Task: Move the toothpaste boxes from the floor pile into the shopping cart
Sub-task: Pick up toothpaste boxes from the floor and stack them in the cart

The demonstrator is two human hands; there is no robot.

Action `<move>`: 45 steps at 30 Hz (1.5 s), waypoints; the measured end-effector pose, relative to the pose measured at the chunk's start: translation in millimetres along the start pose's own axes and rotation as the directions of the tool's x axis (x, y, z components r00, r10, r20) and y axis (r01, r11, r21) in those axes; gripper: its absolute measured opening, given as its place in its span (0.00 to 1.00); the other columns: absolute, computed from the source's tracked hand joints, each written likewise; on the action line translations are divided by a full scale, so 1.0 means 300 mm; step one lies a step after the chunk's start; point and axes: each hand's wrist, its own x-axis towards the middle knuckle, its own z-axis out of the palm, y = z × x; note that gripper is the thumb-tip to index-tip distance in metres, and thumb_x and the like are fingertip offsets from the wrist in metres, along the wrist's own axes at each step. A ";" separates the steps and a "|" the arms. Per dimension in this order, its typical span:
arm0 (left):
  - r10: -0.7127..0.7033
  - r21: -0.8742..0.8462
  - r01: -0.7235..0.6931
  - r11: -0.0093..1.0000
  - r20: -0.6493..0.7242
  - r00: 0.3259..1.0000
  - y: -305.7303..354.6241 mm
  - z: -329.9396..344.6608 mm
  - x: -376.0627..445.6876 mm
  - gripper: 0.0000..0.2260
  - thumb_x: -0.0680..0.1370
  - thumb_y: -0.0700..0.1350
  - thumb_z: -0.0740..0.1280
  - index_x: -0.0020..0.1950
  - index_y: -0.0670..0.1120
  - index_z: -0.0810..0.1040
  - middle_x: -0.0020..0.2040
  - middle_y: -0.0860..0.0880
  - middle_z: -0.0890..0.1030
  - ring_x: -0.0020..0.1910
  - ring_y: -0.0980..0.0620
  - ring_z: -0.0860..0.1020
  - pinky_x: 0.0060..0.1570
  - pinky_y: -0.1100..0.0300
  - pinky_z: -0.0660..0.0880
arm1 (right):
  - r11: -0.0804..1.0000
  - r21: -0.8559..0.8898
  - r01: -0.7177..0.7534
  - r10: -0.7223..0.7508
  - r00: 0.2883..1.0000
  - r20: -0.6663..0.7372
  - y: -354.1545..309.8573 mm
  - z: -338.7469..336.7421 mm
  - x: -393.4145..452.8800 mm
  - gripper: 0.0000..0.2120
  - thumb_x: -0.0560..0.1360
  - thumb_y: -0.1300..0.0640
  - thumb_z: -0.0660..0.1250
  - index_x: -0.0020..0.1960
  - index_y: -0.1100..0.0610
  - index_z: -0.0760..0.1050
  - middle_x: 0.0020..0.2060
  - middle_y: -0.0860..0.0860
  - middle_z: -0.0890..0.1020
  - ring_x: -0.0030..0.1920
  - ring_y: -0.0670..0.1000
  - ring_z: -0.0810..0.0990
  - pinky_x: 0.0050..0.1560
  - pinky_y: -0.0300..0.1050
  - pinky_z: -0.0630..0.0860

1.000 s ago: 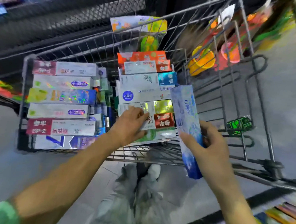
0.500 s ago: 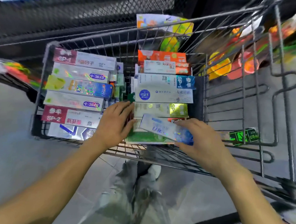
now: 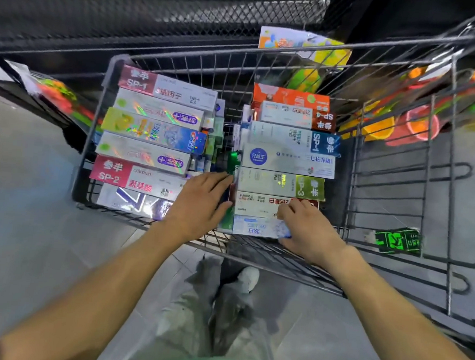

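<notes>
Wire shopping cart (image 3: 165,64) holds two rows of toothpaste boxes: six in the row at its left wall, seven in the row toward its right wall. A pale blue box (image 3: 258,227) lies nearest the cart's near rim, at the right row's end. The right hand (image 3: 308,228) grips this box, fingers (image 3: 287,210) curled over it. The left hand (image 3: 201,202) rests flat between the rows, fingers straight and together.

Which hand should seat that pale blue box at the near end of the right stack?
Right. The right hand already rests on the pale blue box; the left hand sits between the stacks.
</notes>
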 end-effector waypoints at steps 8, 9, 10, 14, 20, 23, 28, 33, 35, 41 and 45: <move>-0.033 0.041 0.029 0.999 0.080 0.996 0.016 -0.041 -0.014 0.28 0.81 0.57 0.53 0.74 0.41 0.70 0.70 0.41 0.75 0.67 0.39 0.73 0.65 0.42 0.72 | 0.998 0.008 -0.069 0.069 0.996 -0.056 -0.030 -0.035 -0.030 0.24 0.73 0.46 0.70 0.66 0.52 0.71 0.58 0.53 0.74 0.58 0.56 0.72 0.59 0.51 0.71; -0.043 0.050 0.039 0.998 0.081 0.996 0.021 -0.057 -0.025 0.28 0.81 0.57 0.53 0.74 0.41 0.70 0.70 0.41 0.75 0.66 0.39 0.74 0.65 0.43 0.72 | 0.996 0.036 -0.078 0.081 0.994 -0.071 -0.036 -0.052 -0.039 0.25 0.73 0.46 0.70 0.67 0.52 0.71 0.60 0.53 0.74 0.60 0.57 0.72 0.61 0.51 0.71; -0.052 0.068 0.047 0.997 0.071 0.996 0.025 -0.076 -0.040 0.28 0.81 0.57 0.53 0.73 0.41 0.71 0.69 0.41 0.76 0.66 0.39 0.75 0.65 0.43 0.73 | 0.994 0.065 -0.085 0.090 0.992 -0.087 -0.048 -0.073 -0.051 0.26 0.74 0.45 0.70 0.68 0.53 0.72 0.61 0.53 0.74 0.61 0.57 0.72 0.62 0.52 0.70; -0.135 0.113 0.134 0.985 -0.001 0.991 0.040 -0.199 -0.132 0.28 0.81 0.58 0.53 0.72 0.41 0.72 0.67 0.40 0.77 0.64 0.39 0.75 0.64 0.44 0.73 | 0.994 0.113 -0.002 0.025 0.978 -0.209 -0.122 -0.183 -0.088 0.25 0.76 0.42 0.69 0.68 0.54 0.74 0.61 0.54 0.76 0.62 0.60 0.74 0.60 0.56 0.72; -0.351 0.147 0.389 0.910 -0.230 0.908 0.040 -0.444 -0.419 0.28 0.80 0.59 0.55 0.72 0.43 0.72 0.68 0.42 0.77 0.65 0.40 0.75 0.66 0.45 0.72 | 0.981 -0.018 0.193 -0.190 0.937 -0.292 -0.368 -0.394 -0.087 0.28 0.79 0.37 0.59 0.70 0.56 0.73 0.64 0.55 0.76 0.63 0.60 0.74 0.64 0.53 0.70; -0.469 0.152 0.545 0.824 -0.357 0.808 0.008 -0.580 -0.653 0.28 0.79 0.60 0.55 0.71 0.44 0.74 0.67 0.42 0.78 0.63 0.39 0.77 0.64 0.45 0.74 | 0.940 -0.073 0.333 -0.337 0.875 -0.347 -0.572 -0.491 -0.046 0.35 0.74 0.34 0.53 0.65 0.59 0.77 0.59 0.58 0.79 0.58 0.63 0.78 0.59 0.56 0.75; -0.651 0.096 0.780 0.618 -0.494 0.577 -0.086 -0.719 -1.091 0.30 0.80 0.63 0.52 0.72 0.44 0.73 0.67 0.43 0.78 0.64 0.41 0.77 0.65 0.45 0.74 | 0.833 -0.199 0.516 -0.552 0.764 -0.333 -1.033 -0.628 -0.016 0.34 0.72 0.33 0.54 0.63 0.57 0.77 0.56 0.58 0.80 0.58 0.62 0.78 0.57 0.55 0.75; -0.745 0.001 0.909 0.416 -0.572 0.342 -0.189 -0.743 -1.553 0.30 0.79 0.63 0.52 0.71 0.45 0.75 0.65 0.45 0.80 0.63 0.43 0.78 0.63 0.46 0.75 | 0.658 -0.355 0.664 -0.748 0.628 -0.212 -1.564 -0.618 0.009 0.37 0.73 0.31 0.51 0.65 0.57 0.76 0.58 0.56 0.79 0.58 0.60 0.77 0.58 0.53 0.76; -0.776 -0.033 0.941 0.335 -0.577 0.256 -0.237 -0.732 -1.746 0.30 0.79 0.63 0.52 0.70 0.45 0.76 0.64 0.45 0.80 0.62 0.43 0.79 0.62 0.46 0.75 | 0.588 -0.406 0.700 -0.799 0.579 -0.159 -1.784 -0.587 0.010 0.39 0.72 0.30 0.46 0.68 0.55 0.73 0.60 0.55 0.77 0.61 0.59 0.75 0.62 0.52 0.73; -0.860 -0.120 0.988 0.097 -0.510 0.023 -0.382 -0.716 -2.252 0.31 0.78 0.64 0.52 0.69 0.46 0.78 0.61 0.46 0.82 0.59 0.45 0.80 0.57 0.48 0.77 | 0.458 -0.428 0.779 -0.877 0.475 -0.073 -2.379 -0.480 0.013 0.36 0.75 0.30 0.49 0.72 0.53 0.70 0.64 0.53 0.75 0.65 0.57 0.73 0.65 0.51 0.71; -0.876 -0.206 0.978 0.007 -0.473 -0.093 -0.501 -0.714 -2.474 0.32 0.78 0.65 0.50 0.72 0.47 0.75 0.65 0.47 0.80 0.64 0.45 0.78 0.63 0.47 0.74 | 0.403 -0.423 0.812 -0.900 0.436 -0.019 -2.688 -0.425 0.049 0.30 0.79 0.35 0.58 0.74 0.53 0.67 0.67 0.52 0.72 0.67 0.56 0.71 0.66 0.50 0.69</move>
